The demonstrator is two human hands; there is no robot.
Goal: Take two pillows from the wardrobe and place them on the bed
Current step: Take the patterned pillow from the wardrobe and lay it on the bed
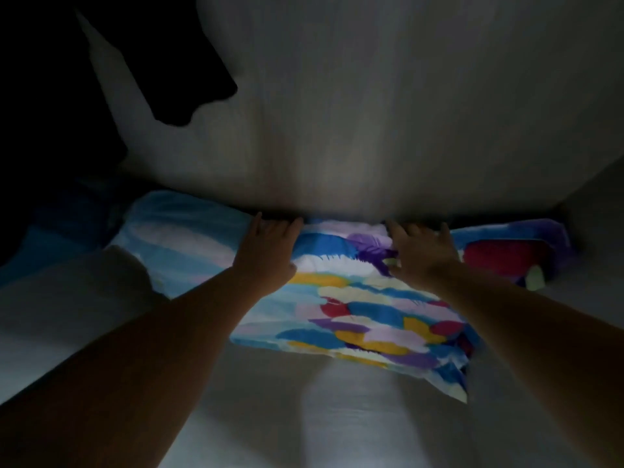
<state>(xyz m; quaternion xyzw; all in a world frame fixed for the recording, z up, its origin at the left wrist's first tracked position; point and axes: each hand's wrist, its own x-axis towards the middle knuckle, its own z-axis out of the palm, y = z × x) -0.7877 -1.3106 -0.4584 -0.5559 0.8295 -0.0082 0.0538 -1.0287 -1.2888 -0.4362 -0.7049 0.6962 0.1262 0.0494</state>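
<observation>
A pillow with a bright feather print in blue, yellow, purple and red lies on the bed, its far edge against the pale headboard wall. My left hand lies palm down on that far edge at the left, fingers hooked over it. On the same edge further right, my right hand has spread fingers and its thumb pressed into the cloth. A second, paler blue pillow lies to the left, touching the first. More of the same print shows at the right; I cannot tell which pillow it belongs to.
The room is dim. A grey sheet covers the bed in front of and beside the pillows. A lump of pale bedding sits at the left. Dark cloth fills the upper left corner, with dark blue fabric below it.
</observation>
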